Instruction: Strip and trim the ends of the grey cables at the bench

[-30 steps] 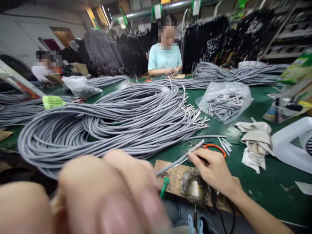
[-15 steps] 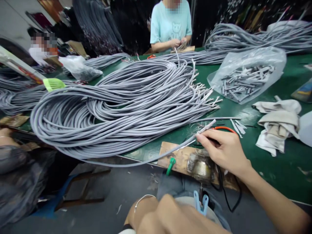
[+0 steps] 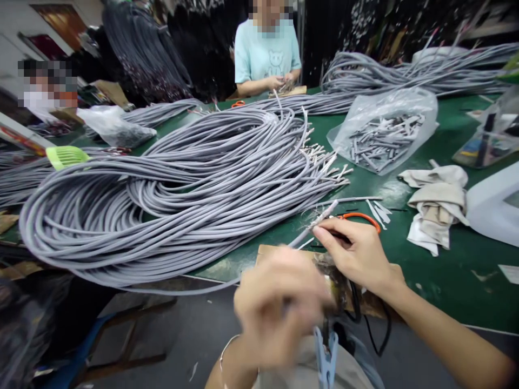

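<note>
My right hand (image 3: 359, 254) pinches a grey cable (image 3: 302, 235) close to its stripped end, with thumb and forefinger. Pale inner core and loose frayed strands (image 3: 324, 212) stick out past the fingertips. Orange-handled scissors (image 3: 367, 218) lie on the table just behind this hand, partly hidden by it. My left hand (image 3: 279, 302) is raised in front of the table edge, over the lower run of the cable. Motion smears its fingers, so what they hold cannot be made out. Beneath the hands is a wooden board (image 3: 265, 253) with a dark metal piece on it, partly covered.
A large coil of grey cables (image 3: 182, 210) fills the left of the green table (image 3: 430, 292). A clear bag of grey offcuts (image 3: 385, 135), a crumpled cloth (image 3: 440, 200) and white strips (image 3: 378, 212) lie right. Blue clip (image 3: 326, 354) hangs low. A co-worker (image 3: 267, 59) sits opposite.
My left hand has risen from low near my lap towards the board and the cable. My right hand keeps its pinch on the cable. The whole view has shifted slightly.
</note>
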### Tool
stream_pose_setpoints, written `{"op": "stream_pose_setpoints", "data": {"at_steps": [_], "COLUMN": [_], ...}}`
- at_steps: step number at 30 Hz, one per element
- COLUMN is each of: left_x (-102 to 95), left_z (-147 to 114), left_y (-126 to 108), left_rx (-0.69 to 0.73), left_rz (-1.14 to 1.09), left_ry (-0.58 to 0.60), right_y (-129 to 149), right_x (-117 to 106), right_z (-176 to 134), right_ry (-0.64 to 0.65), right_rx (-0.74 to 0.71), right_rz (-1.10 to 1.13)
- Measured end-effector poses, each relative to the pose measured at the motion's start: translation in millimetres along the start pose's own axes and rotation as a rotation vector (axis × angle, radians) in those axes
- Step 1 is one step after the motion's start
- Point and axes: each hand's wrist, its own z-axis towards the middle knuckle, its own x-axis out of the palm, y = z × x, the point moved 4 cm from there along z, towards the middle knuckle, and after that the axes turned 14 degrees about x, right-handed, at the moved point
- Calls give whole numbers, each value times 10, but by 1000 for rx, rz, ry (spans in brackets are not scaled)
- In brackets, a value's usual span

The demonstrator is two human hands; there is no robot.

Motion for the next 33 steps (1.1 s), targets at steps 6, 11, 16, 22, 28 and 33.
{"op": "stream_pose_setpoints", "data": {"at_steps": [6,11,16,22,28,33], "left_x": [355,319,344,451,434,463], "left_z": [443,515,610,573,507,478], "left_y": [372,370,397,456,448,459], "left_rx": [-15,-117,-155,-192,-210,-184], "left_rz": [-349,-323,-240,-450,-466,-458], "left_ry": [84,42,-81,5,-9,24], "right_y": [-48,-58,-54,-33,-55,-27], "right_x": [32,-9,-87,-44,25,13], "right_z": [26,64,85,60,36,47], "right_ry": [-39,-93,-162,-148,-82,-90], "right_rx": [70,111,116,25,7,-11], "right_rz": [38,-2,-25,-128,-147,-137]}}
